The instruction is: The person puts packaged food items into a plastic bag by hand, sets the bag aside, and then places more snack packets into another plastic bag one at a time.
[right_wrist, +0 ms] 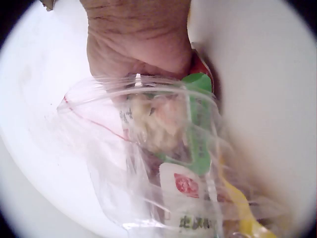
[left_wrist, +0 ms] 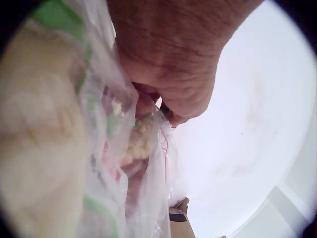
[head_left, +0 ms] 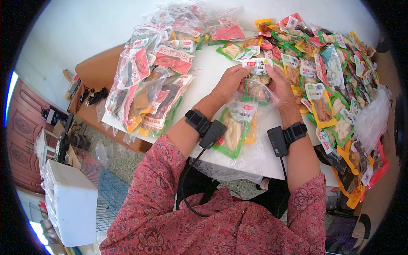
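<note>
My left hand [head_left: 229, 85] and right hand [head_left: 281, 87] pinch a small food packet [head_left: 257, 64] with a white label by its two sides. Its lower part sits inside the mouth of a clear zip bag [head_left: 268, 98], which hangs towards me over the white table. Inside the bag lies a larger green-edged packet [head_left: 233, 132] of pale food, and a yellow edge shows behind it. In the right wrist view the zip bag's rim [right_wrist: 143, 91] crosses just below the right hand [right_wrist: 141, 42]. The left fingertips are partly hidden behind plastic in the left wrist view.
Filled clear bags [head_left: 146, 85] are piled on the left of the white table [head_left: 208, 63]. A large heap of loose food packets [head_left: 323, 80] covers the right side, with a crumpled clear plastic bag [head_left: 374, 114] at its edge. Cardboard [head_left: 102, 63] stands behind the left pile.
</note>
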`<state>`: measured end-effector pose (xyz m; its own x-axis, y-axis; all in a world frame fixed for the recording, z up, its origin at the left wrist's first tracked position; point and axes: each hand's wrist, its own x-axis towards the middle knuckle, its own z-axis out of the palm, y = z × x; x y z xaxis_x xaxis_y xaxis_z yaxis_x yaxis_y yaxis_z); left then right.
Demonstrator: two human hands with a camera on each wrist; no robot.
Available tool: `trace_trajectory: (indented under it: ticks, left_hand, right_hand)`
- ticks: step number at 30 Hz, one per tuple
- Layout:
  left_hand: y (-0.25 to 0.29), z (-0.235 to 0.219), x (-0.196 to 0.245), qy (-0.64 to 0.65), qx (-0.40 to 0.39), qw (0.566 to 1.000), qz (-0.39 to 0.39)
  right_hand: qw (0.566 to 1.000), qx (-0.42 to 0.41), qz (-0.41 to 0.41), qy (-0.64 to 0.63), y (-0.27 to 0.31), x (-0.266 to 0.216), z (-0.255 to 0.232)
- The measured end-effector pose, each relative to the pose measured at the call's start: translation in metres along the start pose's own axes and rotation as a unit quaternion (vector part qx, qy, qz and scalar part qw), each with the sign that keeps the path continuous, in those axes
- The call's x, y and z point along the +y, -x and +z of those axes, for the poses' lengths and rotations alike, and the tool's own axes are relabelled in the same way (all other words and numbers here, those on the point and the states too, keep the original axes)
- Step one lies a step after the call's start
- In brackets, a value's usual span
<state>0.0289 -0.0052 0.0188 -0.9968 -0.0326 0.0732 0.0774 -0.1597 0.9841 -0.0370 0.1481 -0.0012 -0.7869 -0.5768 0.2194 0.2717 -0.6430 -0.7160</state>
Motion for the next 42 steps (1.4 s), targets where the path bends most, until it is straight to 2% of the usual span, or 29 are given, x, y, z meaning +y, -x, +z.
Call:
trace_trajectory:
  ticks: [15,21,27,29,30,32,33,35,36,38,39,40,41,42]
  left_hand:
    - [0.001,-0.001,-0.001,-0.011,-0.010,1.000,0.012]
    - [0.006,0.005,0.005,0.026,-0.010,0.999,-0.016]
    - [0.001,0.002,-0.001,-0.065,-0.038,0.997,0.010]
    - [-0.003,0.005,-0.007,-0.140,-0.033,0.983,0.112]
    - [-0.003,0.004,-0.009,-0.139,-0.033,0.983,0.112]
    - [-0.003,0.001,-0.011,-0.262,-0.031,0.959,0.104]
    - [-0.003,0.000,-0.011,-0.261,-0.031,0.959,0.104]
    - [-0.004,-0.001,-0.009,-0.189,-0.090,0.977,0.048]
    - [-0.003,-0.002,-0.009,-0.189,-0.089,0.977,0.049]
    - [0.002,0.000,-0.003,-0.162,-0.087,0.983,-0.013]
    - [0.002,0.000,-0.001,-0.162,-0.087,0.983,-0.012]
    - [0.001,-0.001,-0.001,-0.105,-0.070,0.991,-0.045]
    - [0.000,-0.001,-0.001,-0.048,-0.053,0.994,-0.078]
    - [-0.003,-0.006,-0.003,-0.049,-0.053,0.994,-0.077]
  right_hand:
    - [1.000,0.000,0.007,0.002,0.002,-0.001,0.002]
    - [1.000,0.006,-0.003,0.001,0.001,0.000,0.002]
    - [1.000,0.006,-0.017,0.010,0.000,-0.001,0.003]
    - [1.000,-0.001,-0.027,0.009,-0.002,-0.001,0.001]
    - [0.999,0.021,-0.044,0.021,-0.003,-0.001,-0.001]
    - [0.997,0.043,-0.062,0.032,-0.005,0.001,-0.006]
    - [0.996,0.046,-0.066,0.025,-0.006,0.002,-0.008]
    - [0.996,0.048,-0.069,0.018,-0.005,0.001,-0.007]
    - [0.997,0.037,-0.061,0.018,-0.004,0.001,-0.006]
    - [0.998,0.024,-0.053,0.017,0.001,-0.003,0.005]
    - [0.999,0.017,-0.018,-0.032,0.004,-0.004,0.011]
    - [0.997,0.010,0.018,-0.080,0.006,-0.005,0.016]
    - [0.997,0.010,0.017,-0.080,0.004,-0.003,0.013]
    - [0.999,-0.010,0.012,-0.031,0.001,0.000,0.008]
